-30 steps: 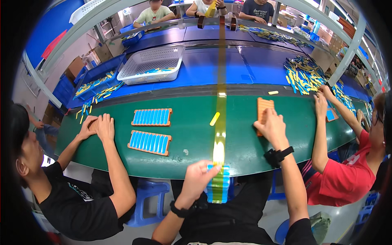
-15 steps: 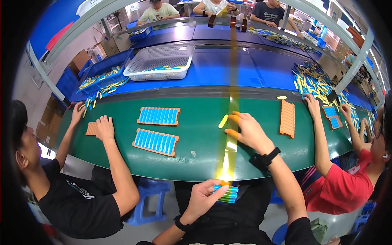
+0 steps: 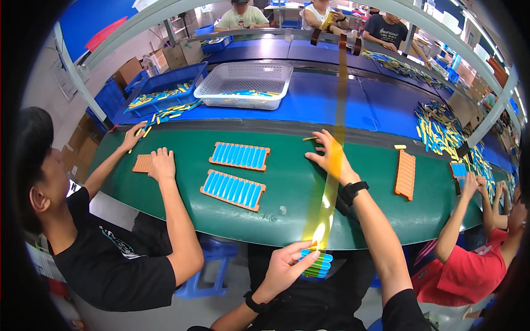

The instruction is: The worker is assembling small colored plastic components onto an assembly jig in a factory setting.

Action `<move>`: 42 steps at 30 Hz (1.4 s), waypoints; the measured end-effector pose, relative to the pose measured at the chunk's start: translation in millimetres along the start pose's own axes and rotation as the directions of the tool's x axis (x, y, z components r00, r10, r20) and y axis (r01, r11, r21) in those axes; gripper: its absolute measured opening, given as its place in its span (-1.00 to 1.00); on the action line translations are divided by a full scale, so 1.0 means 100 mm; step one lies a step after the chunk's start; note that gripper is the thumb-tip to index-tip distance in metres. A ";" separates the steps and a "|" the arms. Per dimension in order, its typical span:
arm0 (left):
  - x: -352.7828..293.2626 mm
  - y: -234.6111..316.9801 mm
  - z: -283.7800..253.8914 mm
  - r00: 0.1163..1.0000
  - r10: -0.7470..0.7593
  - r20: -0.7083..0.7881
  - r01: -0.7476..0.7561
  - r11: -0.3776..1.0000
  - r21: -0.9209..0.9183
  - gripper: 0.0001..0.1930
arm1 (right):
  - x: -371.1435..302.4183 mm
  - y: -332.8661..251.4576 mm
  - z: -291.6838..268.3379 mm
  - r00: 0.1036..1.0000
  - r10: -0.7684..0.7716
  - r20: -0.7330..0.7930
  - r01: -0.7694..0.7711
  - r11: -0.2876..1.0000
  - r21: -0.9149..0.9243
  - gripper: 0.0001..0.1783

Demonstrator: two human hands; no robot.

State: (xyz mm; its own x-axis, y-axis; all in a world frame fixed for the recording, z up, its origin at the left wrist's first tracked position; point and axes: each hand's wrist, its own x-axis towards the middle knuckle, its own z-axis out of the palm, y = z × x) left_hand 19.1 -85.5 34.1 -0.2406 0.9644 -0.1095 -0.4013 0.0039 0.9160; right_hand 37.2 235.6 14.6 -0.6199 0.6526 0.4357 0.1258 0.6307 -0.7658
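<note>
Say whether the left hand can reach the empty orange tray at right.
Probably not freely: the left hand grips stacked blue strips, and the right forearm crosses the way to the ribbed orange tray.

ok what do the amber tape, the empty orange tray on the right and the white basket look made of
Amber tape: probably thin glossy plastic film, being see-through with glare. Empty orange tray: likely moulded plastic, fairly matte, from even colour and regular grooves. White basket: apparently rigid plastic, slightly shiny, with perforated sides.

Green table (image 3: 292, 176) with two blue-filled orange trays (image 3: 267, 151), a bare tray (image 3: 405, 175) and, apparently, a yellow strip (image 3: 400, 147).
</note>
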 end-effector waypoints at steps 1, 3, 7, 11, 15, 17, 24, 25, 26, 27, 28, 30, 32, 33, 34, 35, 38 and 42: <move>-0.01 0.02 -0.01 1.000 0.005 -0.002 -0.005 1.000 0.003 -0.64 | -0.01 -0.02 0.09 1.000 0.015 -0.008 -0.016 0.998 -0.053 -0.41; -0.04 0.07 -0.03 0.999 -0.016 -0.028 0.017 0.999 0.044 -0.65 | -0.02 -0.17 0.32 0.996 -0.084 -0.012 0.083 0.995 -0.063 -0.44; -0.12 0.11 -0.07 0.996 -0.005 -0.088 0.001 0.999 -0.048 -0.70 | -0.25 -0.89 0.59 0.924 -0.198 0.326 0.203 0.979 0.019 -0.32; -0.05 0.17 -0.03 0.999 -0.021 -0.040 0.017 0.994 -0.106 -0.79 | -0.52 -1.01 0.83 0.819 -0.298 0.490 0.380 0.922 -0.074 -0.05; 0.01 0.14 0.01 1.000 -0.017 -0.005 0.017 0.994 -0.106 -0.86 | -0.65 -0.97 0.80 0.851 -0.247 0.463 0.316 0.946 -0.076 -0.07; -0.01 0.09 -0.01 0.999 0.028 -0.030 -0.030 0.998 -0.061 -0.88 | -0.79 -0.97 0.62 0.857 -0.233 0.459 0.311 0.945 -0.101 -0.07; 0.06 -0.09 0.00 0.999 -0.042 0.005 0.043 0.984 -0.172 -0.93 | -1.55 -0.83 -0.48 0.946 -0.024 0.323 0.086 0.980 -0.178 -0.17; 0.10 -0.15 0.00 0.999 -0.051 0.014 0.053 0.991 -0.120 -0.92 | -1.66 -0.84 -0.57 0.963 0.008 0.270 0.048 0.979 -0.200 -0.18; 0.12 -0.20 0.03 0.998 -0.060 0.026 0.061 0.996 -0.066 -0.92 | -1.77 -0.86 -0.66 0.962 0.009 0.273 0.047 0.979 -0.196 -0.18; 0.13 -0.21 0.09 0.997 -0.066 0.026 0.067 0.997 -0.048 -0.90 | -1.88 -0.88 -0.71 0.987 0.063 0.147 -0.023 0.965 -0.261 -0.17; 0.14 -0.28 0.10 0.996 -0.080 0.031 0.081 0.996 -0.044 -0.89 | -1.96 -0.90 -0.72 0.994 0.110 0.016 -0.100 0.944 -0.316 -0.15; 0.14 -0.41 0.15 0.993 -0.112 0.036 0.114 0.992 -0.053 -0.92 | -2.12 -0.94 -0.67 0.988 0.134 -0.080 -0.154 0.914 -0.374 -0.13; 0.13 -0.47 0.19 0.993 -0.122 0.006 0.122 0.990 -0.074 -0.90 | -2.23 -1.00 -0.57 0.973 0.150 -0.174 -0.212 0.880 -0.425 -0.11; 0.13 -0.53 0.19 0.992 -0.123 -0.005 0.123 0.990 -0.070 -0.90 | -2.27 -1.05 -0.53 0.961 0.190 -0.200 -0.261 0.857 -0.444 -0.10; 0.13 -0.56 0.20 0.992 -0.124 -0.017 0.123 0.990 -0.067 -0.89 | -2.30 -1.08 -0.50 0.947 0.228 -0.225 -0.309 0.832 -0.461 -0.09; 0.14 -0.56 0.22 0.992 -0.128 -0.020 0.126 0.989 -0.081 -0.87 | -2.33 -1.10 -0.49 0.943 0.245 -0.227 -0.323 0.843 -0.430 -0.11; 0.16 -0.60 0.20 0.992 -0.125 -0.021 0.123 0.990 -0.074 -0.81 | -2.31 -1.10 -0.58 0.955 0.217 -0.203 -0.272 0.914 -0.301 -0.13; 0.17 -0.56 0.22 0.987 -0.158 -0.040 0.155 0.986 -0.064 -0.83 | -2.12 -0.90 -0.86 0.857 0.498 -0.132 -0.504 0.864 -0.011 -0.41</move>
State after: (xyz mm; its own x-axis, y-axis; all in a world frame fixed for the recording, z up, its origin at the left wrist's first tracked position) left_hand 56.9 -64.0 -11.1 -0.2095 0.9402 -0.2686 -0.4895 0.1369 0.8612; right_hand 224.0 76.7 31.8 -0.3658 0.9291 0.0544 0.4296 0.2205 -0.8757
